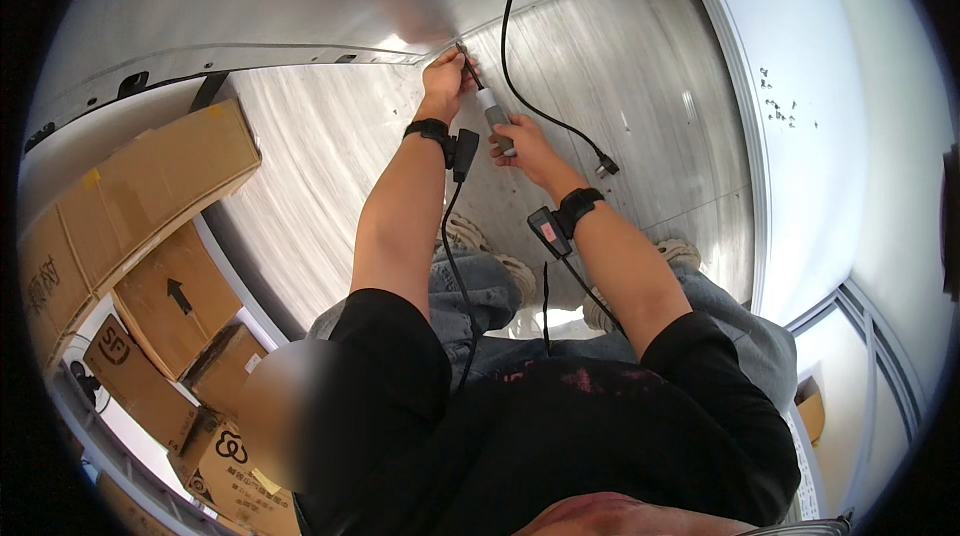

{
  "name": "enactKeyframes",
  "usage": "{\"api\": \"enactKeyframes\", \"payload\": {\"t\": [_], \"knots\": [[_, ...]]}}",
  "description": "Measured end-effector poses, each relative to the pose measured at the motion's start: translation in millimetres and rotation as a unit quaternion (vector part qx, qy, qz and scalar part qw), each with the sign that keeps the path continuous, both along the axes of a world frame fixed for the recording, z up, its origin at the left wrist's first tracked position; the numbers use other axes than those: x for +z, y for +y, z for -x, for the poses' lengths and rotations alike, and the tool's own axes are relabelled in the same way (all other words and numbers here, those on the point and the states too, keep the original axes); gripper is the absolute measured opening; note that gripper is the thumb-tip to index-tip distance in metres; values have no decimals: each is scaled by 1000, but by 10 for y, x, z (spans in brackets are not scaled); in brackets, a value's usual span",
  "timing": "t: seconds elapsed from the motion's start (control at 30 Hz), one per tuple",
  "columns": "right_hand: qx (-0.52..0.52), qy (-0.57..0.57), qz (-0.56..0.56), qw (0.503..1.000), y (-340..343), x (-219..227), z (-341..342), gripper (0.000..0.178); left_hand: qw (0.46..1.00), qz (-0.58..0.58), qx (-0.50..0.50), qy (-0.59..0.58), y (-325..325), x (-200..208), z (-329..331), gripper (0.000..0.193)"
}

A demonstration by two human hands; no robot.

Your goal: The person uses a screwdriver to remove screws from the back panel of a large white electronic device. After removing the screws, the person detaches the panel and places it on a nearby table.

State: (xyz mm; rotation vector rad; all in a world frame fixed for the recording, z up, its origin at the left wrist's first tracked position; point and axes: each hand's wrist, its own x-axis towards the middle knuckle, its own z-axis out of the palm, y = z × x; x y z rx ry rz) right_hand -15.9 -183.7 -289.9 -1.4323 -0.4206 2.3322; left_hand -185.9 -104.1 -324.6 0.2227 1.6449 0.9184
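Note:
My right hand [527,148] is wrapped round the grey handle of a screwdriver [492,112]. Its thin dark shaft runs up and left to the lower corner of a large metal cabinet [290,1]. My left hand [447,76] is at that corner, its fingers closed beside the shaft near the tip. Whatever lies between those fingertips is too small to make out. The screw or fitting at the tip is hidden.
A black power cord [508,46] hangs down, its plug [606,166] on the grey wood-look floor [660,86]. Cardboard boxes [150,206] are stacked at the left. A white panel [790,66] stands at the right. Cables run from both my wristbands.

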Motion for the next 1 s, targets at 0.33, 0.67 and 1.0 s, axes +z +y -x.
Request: {"api": "enactKeyframes", "payload": {"t": [0.33, 0.67, 1.0], "knots": [[-25, 22, 25, 999, -58, -39, 36, 37, 1000, 3, 7, 3, 9, 74, 0, 29], [-22, 23, 40, 999, -62, -67, 2, 34, 1000, 2, 6, 19, 4, 132, -55, 35], [-57, 64, 80, 993, -75, -154, -13, 38, 1000, -13, 13, 17, 25, 39, -36, 33]]}}
